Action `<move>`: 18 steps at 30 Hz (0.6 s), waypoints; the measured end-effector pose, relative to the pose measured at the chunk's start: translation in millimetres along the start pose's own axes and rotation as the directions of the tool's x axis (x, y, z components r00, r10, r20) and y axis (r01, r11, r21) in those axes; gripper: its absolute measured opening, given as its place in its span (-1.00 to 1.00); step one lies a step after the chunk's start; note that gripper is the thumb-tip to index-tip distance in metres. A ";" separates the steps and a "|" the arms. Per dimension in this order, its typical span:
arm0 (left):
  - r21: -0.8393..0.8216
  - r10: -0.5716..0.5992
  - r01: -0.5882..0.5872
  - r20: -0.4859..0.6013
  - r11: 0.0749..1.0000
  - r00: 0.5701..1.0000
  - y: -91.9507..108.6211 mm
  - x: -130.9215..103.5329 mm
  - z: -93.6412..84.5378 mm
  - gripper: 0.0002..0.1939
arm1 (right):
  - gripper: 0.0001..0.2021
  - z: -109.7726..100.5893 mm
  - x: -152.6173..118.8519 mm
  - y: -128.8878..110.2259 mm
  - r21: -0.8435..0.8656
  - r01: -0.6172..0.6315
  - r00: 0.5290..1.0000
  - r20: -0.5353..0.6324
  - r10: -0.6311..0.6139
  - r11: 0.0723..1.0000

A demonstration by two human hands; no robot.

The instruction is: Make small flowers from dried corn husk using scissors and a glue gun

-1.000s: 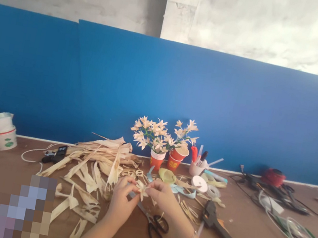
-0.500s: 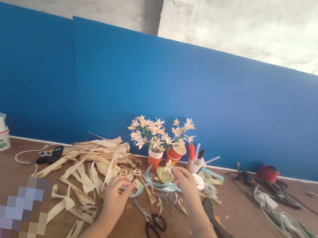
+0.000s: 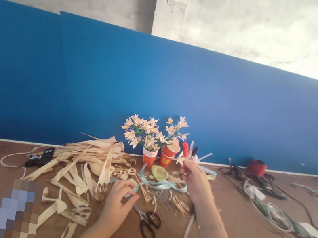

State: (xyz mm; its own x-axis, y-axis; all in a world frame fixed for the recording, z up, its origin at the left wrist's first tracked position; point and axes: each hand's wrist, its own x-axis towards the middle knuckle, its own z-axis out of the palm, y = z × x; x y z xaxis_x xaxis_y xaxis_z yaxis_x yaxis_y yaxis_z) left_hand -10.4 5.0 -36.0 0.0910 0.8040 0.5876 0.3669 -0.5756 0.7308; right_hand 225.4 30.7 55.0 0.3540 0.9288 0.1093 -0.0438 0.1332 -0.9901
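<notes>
The right hand (image 3: 197,183) pinches a small pale flower (image 3: 180,159) at its fingertips, in front of the red-handled item (image 3: 185,148) and marker (image 3: 195,150). The left hand (image 3: 118,202) hovers lower, thumb and fingers drawn together; whether anything sits between them, I cannot tell. Dried husk strips (image 3: 97,153) crowd the left hand's left side, and scissors (image 3: 143,215) lie just right of it. Between and beyond the hands are light-blue ribbon (image 3: 162,185), thin wires (image 3: 163,201) and two red cups (image 3: 148,159) (image 3: 167,159) under pale blossoms (image 3: 145,129). The blue panel (image 3: 184,82) rises along the far edge. Bare worktop (image 3: 231,230) shows right of the right forearm, reaching to tangled cables (image 3: 277,217). The flower's petals fan left and upward from the fingertips; its long axis is too small to judge.
</notes>
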 end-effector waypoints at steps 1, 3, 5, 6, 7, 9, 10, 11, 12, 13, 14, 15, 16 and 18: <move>-0.082 -0.052 0.056 0.049 0.995 0.997 5.9 -1.3 1.6 -0.89 | -0.76 2.5 -6.3 -4.0 -0.017 -0.026 0.995 0.101 0.028 1.000; -0.321 -0.173 0.227 0.188 0.919 0.967 18.1 -4.0 5.1 -0.91 | -0.82 12.9 -22.6 -9.7 -0.117 -0.079 0.930 0.348 0.116 0.990; -0.564 -0.253 0.433 0.371 0.703 0.893 28.1 -6.2 8.3 -0.75 | -0.86 28.0 -38.8 -11.1 -0.229 -0.088 0.789 0.578 0.208 0.969; -0.629 -0.259 0.511 0.451 0.587 0.854 31.3 -7.2 9.3 -0.69 | -0.86 35.7 -45.0 -10.1 -0.238 -0.103 0.730 0.642 0.236 0.966; -0.667 -0.251 0.567 0.516 0.483 0.819 33.1 -8.0 9.9 -0.66 | -0.85 42.8 -49.2 -8.3 -0.209 -0.140 0.704 0.666 0.246 0.968; -0.673 -0.213 0.659 0.627 0.337 0.749 32.4 -9.1 9.3 -0.67 | -0.83 52.0 -49.9 -3.4 -0.042 -0.241 0.748 0.628 0.214 0.969; -0.647 -0.190 0.701 0.679 0.300 0.709 30.3 -9.5 8.1 -0.68 | -0.82 53.5 -46.7 -1.1 0.069 -0.283 0.798 0.570 0.195 0.957; -0.602 -0.164 0.746 0.736 0.284 0.657 27.4 -9.8 6.4 -0.69 | -0.82 52.9 -41.7 1.0 0.188 -0.300 0.855 0.488 0.176 0.935; -0.539 -0.136 0.793 0.796 0.285 0.590 24.2 -9.9 4.4 -0.69 | -0.83 50.4 -35.5 2.7 0.295 -0.292 0.906 0.390 0.164 0.910; -0.460 -0.107 0.835 0.854 0.301 0.509 20.8 -9.8 2.2 -0.67 | -0.83 46.7 -29.0 4.3 0.380 -0.253 0.949 0.276 0.152 0.890; -0.374 -0.080 0.867 0.904 0.329 0.421 17.6 -9.5 0.0 -0.64 | -0.83 42.4 -22.9 6.0 0.421 -0.185 0.979 0.156 0.130 0.888; -0.290 -0.060 0.885 0.941 0.365 0.333 14.8 -9.2 -2.1 -0.62 | -0.82 38.4 -17.9 8.1 0.405 -0.110 0.994 0.055 0.096 0.908; -0.213 -0.047 0.890 0.966 0.404 0.253 12.5 -8.7 -3.8 -0.61 | -0.80 35.3 -14.4 10.9 0.340 -0.042 0.998 -0.020 0.052 0.939; -0.099 -0.047 0.877 0.989 0.470 0.137 9.2 -7.7 -6.1 -0.63 | -0.79 33.9 -12.5 19.1 0.153 0.016 1.000 -0.017 -0.013 0.988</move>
State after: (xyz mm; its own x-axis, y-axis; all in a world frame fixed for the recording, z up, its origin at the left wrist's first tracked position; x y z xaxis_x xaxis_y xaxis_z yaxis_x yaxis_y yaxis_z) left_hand -13.4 -7.3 -31.7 0.9111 0.2853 -0.2977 0.1603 0.4200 0.8932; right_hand 188.4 33.4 37.7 0.3700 0.9211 0.1210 -0.1809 0.1992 -0.9631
